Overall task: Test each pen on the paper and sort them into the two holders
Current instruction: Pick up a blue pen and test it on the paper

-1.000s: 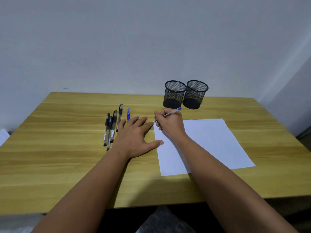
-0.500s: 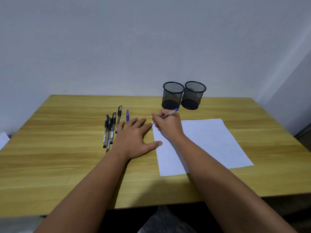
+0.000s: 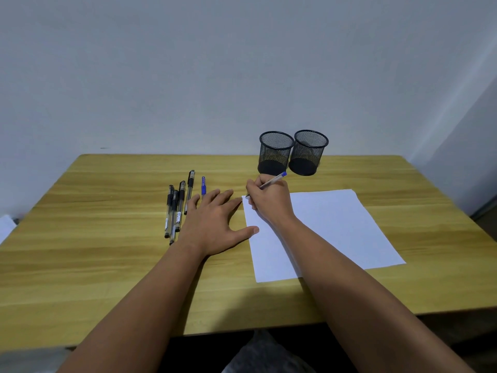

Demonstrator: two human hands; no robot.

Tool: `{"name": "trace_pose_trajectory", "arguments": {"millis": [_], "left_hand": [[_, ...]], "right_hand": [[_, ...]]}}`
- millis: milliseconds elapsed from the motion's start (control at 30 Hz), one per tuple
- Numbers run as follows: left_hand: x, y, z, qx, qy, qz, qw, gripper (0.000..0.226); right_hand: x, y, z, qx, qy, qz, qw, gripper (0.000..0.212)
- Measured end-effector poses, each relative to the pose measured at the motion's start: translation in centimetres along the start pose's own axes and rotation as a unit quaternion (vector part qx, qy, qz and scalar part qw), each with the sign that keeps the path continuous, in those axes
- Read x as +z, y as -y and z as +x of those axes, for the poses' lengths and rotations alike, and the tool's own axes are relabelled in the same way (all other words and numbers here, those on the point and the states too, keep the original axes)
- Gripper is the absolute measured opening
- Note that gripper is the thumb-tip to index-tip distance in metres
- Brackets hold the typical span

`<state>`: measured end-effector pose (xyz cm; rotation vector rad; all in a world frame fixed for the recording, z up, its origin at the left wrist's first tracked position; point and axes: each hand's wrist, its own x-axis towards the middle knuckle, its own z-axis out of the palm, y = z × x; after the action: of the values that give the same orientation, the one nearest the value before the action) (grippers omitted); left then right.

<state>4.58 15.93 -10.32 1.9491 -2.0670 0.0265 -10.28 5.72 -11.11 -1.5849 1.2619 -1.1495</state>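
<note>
While its tip rests at the upper left corner of the white paper (image 3: 322, 230), the clear pen (image 3: 270, 181) slants up and to the right, its blue cap end aimed at the two holders. The right hand (image 3: 270, 201) pinches it near the tip, fingers curled round the barrel, so most of the shaft rises above the knuckles (slim, see-through, blue at the top). Just left of it, the left hand (image 3: 215, 224) lies flat on the wooden table (image 3: 94, 251), fingers spread, thumb touching the paper's left edge. Further left lie four black pens (image 3: 177, 208) and one blue pen (image 3: 203, 185), roughly parallel. Two black mesh holders (image 3: 293, 153) stand side by side above centre, near the table's far edge.
</note>
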Motion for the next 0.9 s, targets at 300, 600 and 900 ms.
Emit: {"name": "trace_pose_trajectory", "arguments": {"millis": [300, 600, 900], "left_hand": [[0.35, 0.26, 0.04, 0.025, -0.014, -0.014, 0.999, 0.081], [0.25, 0.33, 0.06, 0.022, -0.008, -0.014, 1.0, 0.085], [0.18, 0.3, 0.08, 0.023, -0.006, -0.006, 1.0, 0.09]], "right_hand": [[-0.06, -0.09, -0.06, -0.007, 0.016, -0.033, 0.999, 0.039], [-0.11, 0.18, -0.12, 0.005, 0.001, -0.03, 1.0, 0.036], [-0.05, 0.25, -0.26, -0.021, -0.005, -0.046, 0.999, 0.038]]}}
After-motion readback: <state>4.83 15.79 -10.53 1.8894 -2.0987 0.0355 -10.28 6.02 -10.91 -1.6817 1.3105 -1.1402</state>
